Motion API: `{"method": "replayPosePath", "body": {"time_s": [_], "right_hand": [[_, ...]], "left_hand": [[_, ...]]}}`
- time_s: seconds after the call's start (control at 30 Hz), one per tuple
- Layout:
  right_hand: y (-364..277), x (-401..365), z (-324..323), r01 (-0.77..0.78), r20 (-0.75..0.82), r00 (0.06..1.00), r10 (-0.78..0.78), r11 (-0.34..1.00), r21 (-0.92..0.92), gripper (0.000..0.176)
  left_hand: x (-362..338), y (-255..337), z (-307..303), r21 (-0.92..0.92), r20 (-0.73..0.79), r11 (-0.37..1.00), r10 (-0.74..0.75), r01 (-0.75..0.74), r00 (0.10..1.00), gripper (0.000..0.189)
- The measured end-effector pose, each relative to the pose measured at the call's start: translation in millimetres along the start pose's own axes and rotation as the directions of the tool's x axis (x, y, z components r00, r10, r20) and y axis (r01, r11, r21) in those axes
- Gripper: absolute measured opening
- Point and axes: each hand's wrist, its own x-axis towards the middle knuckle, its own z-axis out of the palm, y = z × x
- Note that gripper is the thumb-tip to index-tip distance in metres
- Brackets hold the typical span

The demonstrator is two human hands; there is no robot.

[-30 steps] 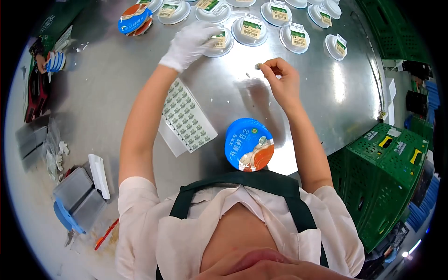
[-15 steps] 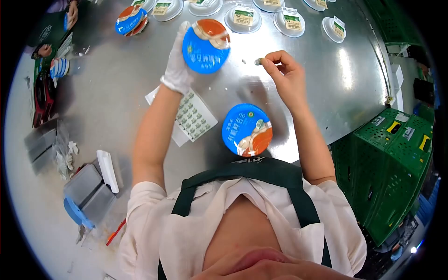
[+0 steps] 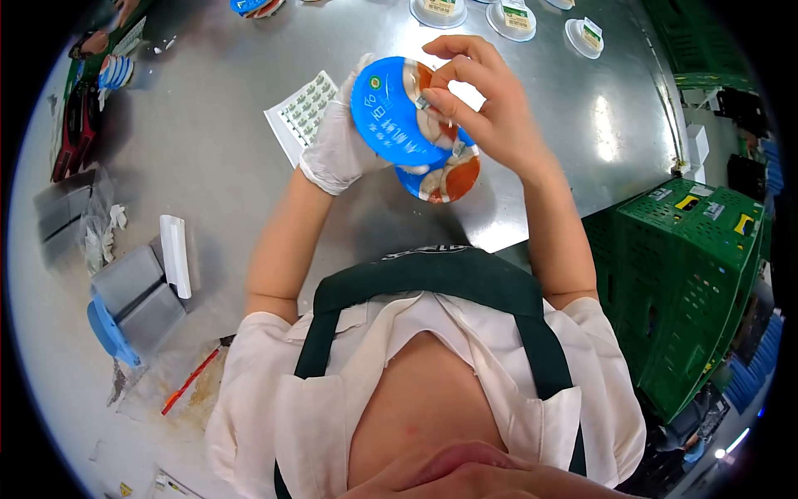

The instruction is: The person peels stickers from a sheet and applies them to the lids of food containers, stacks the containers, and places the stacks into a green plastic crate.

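My left hand (image 3: 337, 154), in a white glove, grips a round food tub (image 3: 386, 116) with a blue and orange printed film lid. The lid is tilted up towards me. Over its right side, my bare right hand (image 3: 490, 104) pinches a small green-and-white sticker (image 3: 422, 103) between thumb and fingertip, right at the film. Beneath the held tub, a second tub (image 3: 453, 181) with the same printed lid rests on the steel table, partly hidden. A sheet of small green stickers (image 3: 307, 112) lies to the left, by my gloved hand.
Along the table's far side stand several white-rimmed tubs with labels (image 3: 511, 18) and another blue-lidded tub (image 3: 253, 7). Green plastic crates (image 3: 682, 258) are stacked at the right. Another person's hand (image 3: 94, 43) shows at the upper left, near stacked tubs (image 3: 116, 71).
My left hand has brought the tub nearer to my body and turned its lid. My right hand has moved left with the sticker, up to the lid. The view has shifted.
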Motion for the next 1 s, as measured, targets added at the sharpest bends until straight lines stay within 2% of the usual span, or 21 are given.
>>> {"method": "replayPosePath", "body": {"time_s": [0.03, 0.1, 0.13, 0.2, 0.23, 0.27, 0.33, 0.37, 0.43, 0.5, 0.53, 0.57, 0.6, 0.67, 0.7, 0.73, 0.77, 0.87, 0.9, 0.97, 1.0], "right_hand": [[0, 1, -5, 0.015, 0.055, 0.998, -0.015, 1.0, -0.003, 0.015], [-7, 1, -10, 0.011, 0.115, 0.993, -0.011, 1.0, -0.004, 0.015], [-9, 2, -11, 0.005, 0.165, 0.986, -0.004, 1.0, -0.002, 0.015], [-14, 0, -9, -0.005, 0.184, 0.983, 0.008, 1.0, -0.015, 0.013], [-15, 0, -8, 0.014, 0.185, 0.983, -0.004, 0.999, -0.048, 0.014], [-16, 0, -8, 0.033, 0.186, 0.982, -0.017, 0.996, -0.08, 0.015], [-18, -2, -6, 0.07, 0.206, 0.978, -0.042, 0.988, -0.134, 0.015], [-19, -3, -6, 0.102, 0.223, 0.973, -0.059, 0.977, -0.189, 0.015], [-18, -5, -4, 0.15, 0.199, 0.975, -0.102, 0.957, -0.246, 0.02], [-18, -8, -2, 0.195, 0.175, 0.974, -0.146, 0.933, -0.303, 0.025], [-20, -10, -1, 0.065, 0.072, 0.996, -0.046, 0.953, -0.295, 0.031], [-22, -12, -1, -0.065, -0.032, 0.998, 0.058, 0.959, -0.274, 0.038], [-24, -15, -3, -0.065, -0.032, 0.998, 0.059, 0.959, -0.275, 0.038], [-27, -20, -7, -0.257, 0.133, 0.954, 0.268, 0.962, -0.091, 0.048], [-24, -25, -4, -0.348, 0.258, 0.906, 0.335, 0.938, 0.005, 0.04], [-21, -31, -1, -0.356, 0.258, 0.903, 0.342, 0.934, 0.006, 0.04], [-17, -39, 1, -0.438, 0.284, 0.875, 0.392, 0.891, 0.119, 0.036], [-5, -61, -1, -0.528, 0.296, 0.839, 0.456, 0.814, 0.242, 0.024], [1, -69, -3, -0.548, 0.192, 0.835, 0.516, 0.808, 0.215, 0.022], [15, -83, -4, -0.585, 0.019, 0.806, 0.592, 0.792, 0.175, 0.019], [18, -84, 0, -0.585, 0.03, 0.807, 0.59, 0.79, 0.185, 0.019]], "left_hand": [[-4, 11, 0, -0.282, -0.011, 0.954, -0.112, 0.105, 0.994, 0.079], [-11, 28, 0, -0.752, 0.062, 0.61, -0.313, 0.25, 0.948, 0.059], [-11, 28, 0, -0.754, 0.057, 0.609, -0.311, 0.245, 0.949, 0.059], [-10, 22, -1, -0.763, 0.236, 0.451, -0.471, 0.463, 0.85, 0.062], [-13, 21, -4, -0.861, 0.32, 0.234, -0.44, 0.451, 0.839, 0.06], [-13, 22, -4, -0.863, 0.314, 0.236, -0.44, 0.446, 0.841, 0.06], [-10, 30, -3, -0.831, 0.313, 0.2, -0.603, 0.519, 0.733, 0.058], [-13, 24, -3, -0.832, 0.31, 0.2, -0.604, 0.517, 0.734, 0.058], [-18, 18, -4, -0.829, 0.313, 0.317, -0.418, 0.46, 0.853, 0.056], [-13, 32, -6, -0.825, 0.35, 0.235, -0.504, 0.515, 0.79, 0.056], [-9, 45, -6, -0.814, 0.389, 0.148, -0.579, 0.561, 0.717, 0.056], [-8, 51, -4, -0.814, 0.389, 0.147, -0.579, 0.561, 0.717, 0.056], [-8, 56, -1, -0.808, 0.369, 0.159, -0.612, 0.567, 0.699, 0.057], [-8, 46, 0, -0.801, 0.35, 0.171, -0.644, 0.574, 0.681, 0.057], [-12, 25, 1, -0.798, 0.414, 0.194, -0.511, 0.571, 0.753, 0.059], [-11, 26, -1, -0.796, 0.473, 0.212, -0.367, 0.568, 0.801, 0.061], [-11, 38, 5, -0.75, 0.446, 0.244, -0.499, 0.615, 0.743, 0.066], [-12, 39, 8, -0.676, 0.642, 0.079, -0.426, 0.733, 0.638, 0.079], [-12, 35, 5, -0.677, 0.642, 0.077, -0.425, 0.732, 0.638, 0.079], [-24, 22, -14, -0.613, 0.611, 0.284, -0.42, 0.737, 0.671, 0.082], [-31, 17, -24, -0.566, 0.597, 0.383, -0.421, 0.73, 0.683, 0.083]]}}
